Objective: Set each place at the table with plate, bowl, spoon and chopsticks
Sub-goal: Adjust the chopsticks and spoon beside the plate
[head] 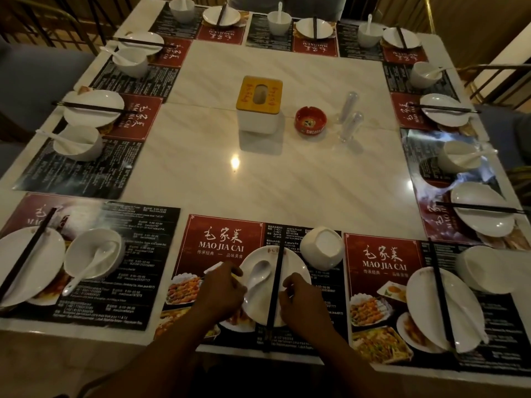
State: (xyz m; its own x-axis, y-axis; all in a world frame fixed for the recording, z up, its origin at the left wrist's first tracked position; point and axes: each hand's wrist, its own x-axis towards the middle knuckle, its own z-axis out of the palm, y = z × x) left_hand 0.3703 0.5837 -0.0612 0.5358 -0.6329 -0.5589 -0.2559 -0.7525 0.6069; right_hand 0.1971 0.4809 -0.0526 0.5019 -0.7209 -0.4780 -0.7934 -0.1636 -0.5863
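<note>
Currently at the near-edge centre place. The plate (pixel 296 271) sits on a printed placemat (pixel 224 239). The spoon (pixel 258 275) lies in the plate's left half, bowl end pointing away from the person. The chopsticks (pixel 275 288) lie as a pair across the middle of the plate, near ends overhanging its near rim. The bowl (pixel 323 248) stands on the mat just beyond the plate's far-right rim, seemingly base-up.

Left hand (pixel 221 288): at the plate's left rim, fingers curled over the handle end of the spoon, gripping it.

Right hand (pixel 301 297): at the plate's right rim beside the chopsticks, fingers curled; cannot tell whether it holds anything.

Mid-table (pixel 258 173): tissue box (pixel 260 104), red ashtray (pixel 311 120). Other places around the edge carry plates, bowls, spoons and chopsticks.
</note>
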